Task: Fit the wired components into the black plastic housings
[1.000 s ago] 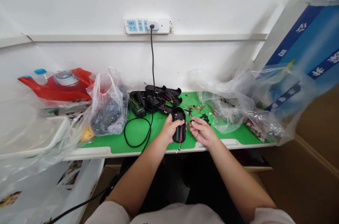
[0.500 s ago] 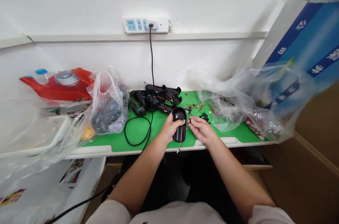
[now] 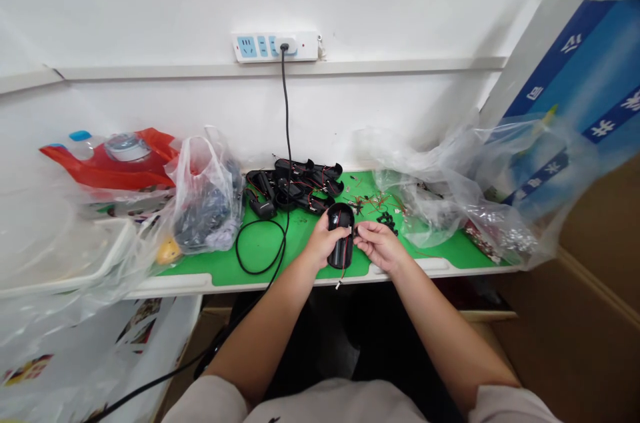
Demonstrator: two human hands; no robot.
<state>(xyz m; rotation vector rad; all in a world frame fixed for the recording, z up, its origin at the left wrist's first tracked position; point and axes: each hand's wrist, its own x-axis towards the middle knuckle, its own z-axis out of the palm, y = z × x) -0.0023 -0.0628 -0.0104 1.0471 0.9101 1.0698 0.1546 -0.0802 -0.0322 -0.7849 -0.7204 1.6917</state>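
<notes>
My left hand [image 3: 321, 241] is closed around a black plastic housing [image 3: 341, 253], its thumb lying over the front. Red and black wires run along the housing, and a small white connector [image 3: 339, 285] dangles below its lower end. Close to the housing's right edge, my right hand [image 3: 379, 244] pinches a tiny black piece [image 3: 356, 231], too small to name. Behind my hands are a pile of similar black housings [image 3: 300, 186] with wires, some loose wires and small metal bits [image 3: 373, 202], and a few small black parts [image 3: 386, 220].
A black cable [image 3: 287, 123] hangs from the wall power strip [image 3: 277, 48] and loops on the green mat [image 3: 223, 268]. Plastic bags [image 3: 207, 203] crowd the left, beside a red bag [image 3: 107, 166]. Another clear bag [image 3: 440, 203] and a blue box [image 3: 565, 76] stand right.
My right hand has brought the tiny black piece slightly closer to the housing's right edge. The left hand keeps its hold on the housing, and the view has shifted very little.
</notes>
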